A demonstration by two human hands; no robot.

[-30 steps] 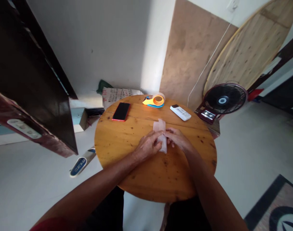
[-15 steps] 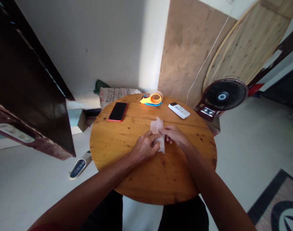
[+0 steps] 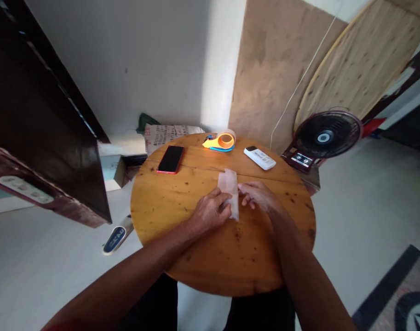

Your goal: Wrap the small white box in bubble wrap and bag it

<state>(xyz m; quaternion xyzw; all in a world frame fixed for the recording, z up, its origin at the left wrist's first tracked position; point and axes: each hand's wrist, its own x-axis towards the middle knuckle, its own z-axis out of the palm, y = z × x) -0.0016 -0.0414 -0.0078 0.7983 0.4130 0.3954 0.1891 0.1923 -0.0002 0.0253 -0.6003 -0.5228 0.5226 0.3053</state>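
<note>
A thin, whitish, translucent strip [image 3: 227, 181], which may be paper or plastic film, lies lengthwise on the round wooden table [image 3: 161, 202]. My left hand [image 3: 211, 209] presses on its left side with curled fingers, gripping it near the lower half. At the strip's right edge is my right hand [image 3: 260, 196], its fingers loosely bent and apart; whether the fingertips touch the edge I cannot tell. Beyond the hands sit an orange and blue tape dispenser [image 3: 216, 143] with a roll of clear tape, a white remote control [image 3: 260, 157] and a red-edged phone [image 3: 170, 159].
A dark round fan [image 3: 323, 137] stands past the table's right side. On the left, a dark wooden door or cabinet panel [image 3: 47, 124] comes close. Behind the table lies a printed sack [image 3: 168, 134] by the wall. A shoe [image 3: 116, 238] rests on the floor.
My right hand has shifted slightly right, off the strip's middle to its edge. The strip looks flatter now. My left hand stays on it. The view has tilted a little.
</note>
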